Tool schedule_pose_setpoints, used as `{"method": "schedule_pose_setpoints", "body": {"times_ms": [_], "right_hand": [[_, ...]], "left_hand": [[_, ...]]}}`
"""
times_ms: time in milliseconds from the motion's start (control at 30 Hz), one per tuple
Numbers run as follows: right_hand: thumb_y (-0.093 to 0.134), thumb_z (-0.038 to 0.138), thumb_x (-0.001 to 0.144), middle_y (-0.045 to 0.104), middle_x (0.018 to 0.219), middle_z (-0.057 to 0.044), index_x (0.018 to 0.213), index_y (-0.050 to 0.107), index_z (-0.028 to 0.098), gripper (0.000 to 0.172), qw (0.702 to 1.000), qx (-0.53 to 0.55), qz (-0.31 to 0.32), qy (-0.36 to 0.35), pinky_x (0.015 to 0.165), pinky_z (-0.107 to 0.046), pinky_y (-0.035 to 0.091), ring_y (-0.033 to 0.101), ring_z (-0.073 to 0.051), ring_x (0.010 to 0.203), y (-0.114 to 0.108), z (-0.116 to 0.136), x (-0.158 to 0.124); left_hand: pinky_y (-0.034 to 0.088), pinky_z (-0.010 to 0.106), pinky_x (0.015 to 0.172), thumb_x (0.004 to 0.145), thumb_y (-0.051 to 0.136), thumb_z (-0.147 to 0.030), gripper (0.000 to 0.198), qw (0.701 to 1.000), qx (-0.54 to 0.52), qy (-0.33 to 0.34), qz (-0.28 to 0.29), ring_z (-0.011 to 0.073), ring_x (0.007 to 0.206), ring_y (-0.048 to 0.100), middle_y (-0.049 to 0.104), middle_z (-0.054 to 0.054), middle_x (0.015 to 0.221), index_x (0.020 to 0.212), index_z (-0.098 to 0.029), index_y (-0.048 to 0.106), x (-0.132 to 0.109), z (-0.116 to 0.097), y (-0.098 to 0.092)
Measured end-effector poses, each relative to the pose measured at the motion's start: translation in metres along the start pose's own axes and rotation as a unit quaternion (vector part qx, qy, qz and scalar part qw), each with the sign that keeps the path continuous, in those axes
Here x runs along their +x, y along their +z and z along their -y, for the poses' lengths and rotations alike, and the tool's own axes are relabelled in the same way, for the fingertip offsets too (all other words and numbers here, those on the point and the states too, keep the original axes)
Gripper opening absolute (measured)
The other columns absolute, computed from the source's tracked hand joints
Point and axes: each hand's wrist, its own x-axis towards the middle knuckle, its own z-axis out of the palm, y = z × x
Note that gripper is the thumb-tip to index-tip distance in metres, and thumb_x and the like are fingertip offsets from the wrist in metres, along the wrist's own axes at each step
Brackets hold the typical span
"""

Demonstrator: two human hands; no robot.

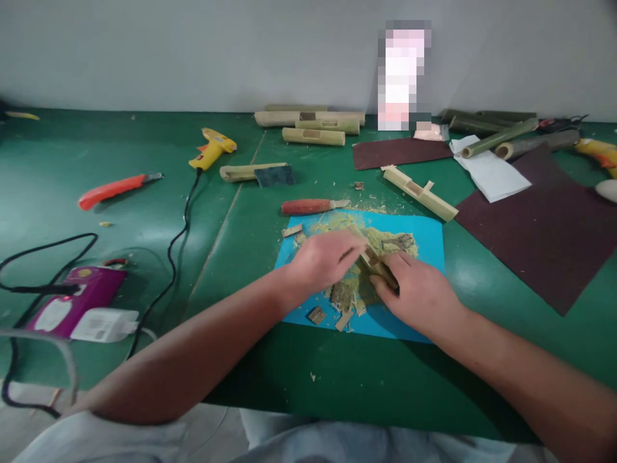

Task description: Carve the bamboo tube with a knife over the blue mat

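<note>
A short bamboo tube (370, 257) with a rectangular slot cut in its side lies slanted between my hands, over a blue sheet (427, 241). My right hand (421, 286) is closed around its near end, thumb underneath. My left hand (325, 258) is closed at the tube's far end, its fingertips against the tube; whether a small piece is also pinched there is hidden. Yellowish bamboo shavings (337, 222) and small chips (317, 314) are scattered on the sheet below. Just beyond the sheet lies a red-handled carving knife (308, 206).
A slotted bamboo tube (436, 202) lies right, near dark brown sandpaper (540, 225) and white paper (501, 177). Further slotted tubes (313, 136) are at the back. Left are a yellow glue gun (209, 153), an orange utility knife (113, 190) and a purple power strip (91, 292) with cords.
</note>
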Motion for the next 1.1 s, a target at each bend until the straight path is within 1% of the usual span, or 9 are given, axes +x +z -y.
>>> {"method": "schedule_pose_setpoints", "body": {"times_ms": [100, 200, 333, 433, 567, 700, 833, 933, 1100], "right_hand": [[0.051, 0.034, 0.097, 0.07, 0.098, -0.009, 0.099, 0.064, 0.019, 0.02, 1.0, 0.002, 0.004, 0.004, 0.06, -0.031, 0.035, 0.063, -0.021, 0.08, -0.0007, 0.0006, 0.0004], [0.052, 0.034, 0.097, 0.069, 0.097, -0.009, 0.098, 0.065, 0.019, 0.02, 1.0, -0.002, 0.01, 0.008, 0.061, -0.032, 0.036, 0.063, -0.022, 0.08, -0.0011, 0.0012, 0.0008], [0.052, 0.034, 0.097, 0.07, 0.099, -0.01, 0.1, 0.065, 0.018, 0.021, 1.0, -0.001, 0.013, 0.008, 0.062, -0.032, 0.037, 0.064, -0.023, 0.083, -0.0013, 0.0018, 0.001], [0.052, 0.034, 0.098, 0.069, 0.096, -0.009, 0.098, 0.065, 0.018, 0.02, 1.0, -0.003, 0.011, 0.007, 0.061, -0.032, 0.037, 0.064, -0.022, 0.08, -0.0011, 0.0016, 0.0008], [0.052, 0.034, 0.097, 0.07, 0.097, -0.009, 0.099, 0.064, 0.019, 0.02, 1.0, 0.005, -0.004, -0.002, 0.061, -0.032, 0.036, 0.064, -0.021, 0.08, 0.0003, 0.0005, 0.0004], [0.052, 0.035, 0.097, 0.07, 0.095, -0.009, 0.097, 0.064, 0.019, 0.021, 1.0, 0.001, -0.001, 0.001, 0.06, -0.032, 0.036, 0.063, -0.021, 0.077, 0.0009, 0.0001, 0.0001], [0.052, 0.034, 0.097, 0.07, 0.098, -0.009, 0.1, 0.065, 0.018, 0.021, 1.0, -0.002, 0.005, 0.007, 0.06, -0.032, 0.036, 0.064, -0.022, 0.079, -0.0004, 0.0012, 0.0006], [0.052, 0.035, 0.097, 0.069, 0.095, -0.009, 0.098, 0.065, 0.018, 0.021, 1.0, -0.006, 0.016, 0.008, 0.06, -0.032, 0.036, 0.064, -0.022, 0.078, -0.0011, 0.0018, 0.001], [0.051, 0.035, 0.098, 0.07, 0.098, -0.01, 0.1, 0.065, 0.018, 0.022, 1.0, -0.006, 0.014, 0.007, 0.06, -0.032, 0.037, 0.064, -0.022, 0.08, -0.001, 0.0019, 0.0005]], "left_hand": [[0.055, 0.029, 0.076, 0.103, 0.051, -0.029, 0.028, 0.999, 0.01, -0.02, -0.031, 0.0183, 0.085, 0.072, 0.078, 0.007, 0.092, 0.096, -0.018, 0.075, 0.001, 0.0026, 0.0], [0.055, 0.029, 0.076, 0.103, 0.051, -0.029, 0.027, 1.0, 0.01, -0.002, -0.01, 0.0185, 0.086, 0.072, 0.078, 0.007, 0.092, 0.1, -0.018, 0.075, 0.0002, 0.0004, 0.0007], [0.056, 0.028, 0.074, 0.103, 0.051, -0.029, 0.028, 0.999, 0.014, -0.022, -0.02, 0.0182, 0.082, 0.071, 0.077, 0.007, 0.088, 0.096, -0.017, 0.075, -0.0005, -0.0039, 0.001], [0.057, 0.029, 0.079, 0.103, 0.051, -0.03, 0.026, 1.0, -0.011, -0.013, 0.005, 0.0187, 0.089, 0.073, 0.079, 0.007, 0.096, 0.101, -0.02, 0.075, -0.0002, -0.0034, 0.0011], [0.058, 0.029, 0.08, 0.102, 0.053, -0.029, 0.025, 0.999, -0.017, -0.03, -0.025, 0.0191, 0.09, 0.074, 0.079, 0.007, 0.098, 0.098, -0.018, 0.076, -0.0007, -0.0006, 0.0018], [0.058, 0.03, 0.08, 0.102, 0.053, -0.029, 0.025, 1.0, -0.018, -0.013, 0.002, 0.0189, 0.089, 0.074, 0.079, 0.006, 0.097, 0.104, -0.02, 0.076, -0.0023, -0.0018, 0.0018], [0.057, 0.03, 0.076, 0.102, 0.053, -0.03, 0.027, 0.999, 0.011, -0.041, -0.023, 0.0196, 0.085, 0.073, 0.078, 0.007, 0.092, 0.095, -0.018, 0.076, -0.0026, -0.0017, 0.0], [0.057, 0.029, 0.078, 0.103, 0.052, -0.029, 0.025, 1.0, -0.003, -0.019, 0.002, 0.0195, 0.089, 0.074, 0.079, 0.006, 0.096, 0.101, -0.02, 0.076, -0.0037, -0.0011, -0.0006], [0.058, 0.029, 0.078, 0.102, 0.054, -0.03, 0.024, 0.999, 0.006, -0.037, -0.035, 0.0198, 0.089, 0.074, 0.079, 0.007, 0.097, 0.099, -0.019, 0.076, -0.005, 0.0001, 0.0002]]}}
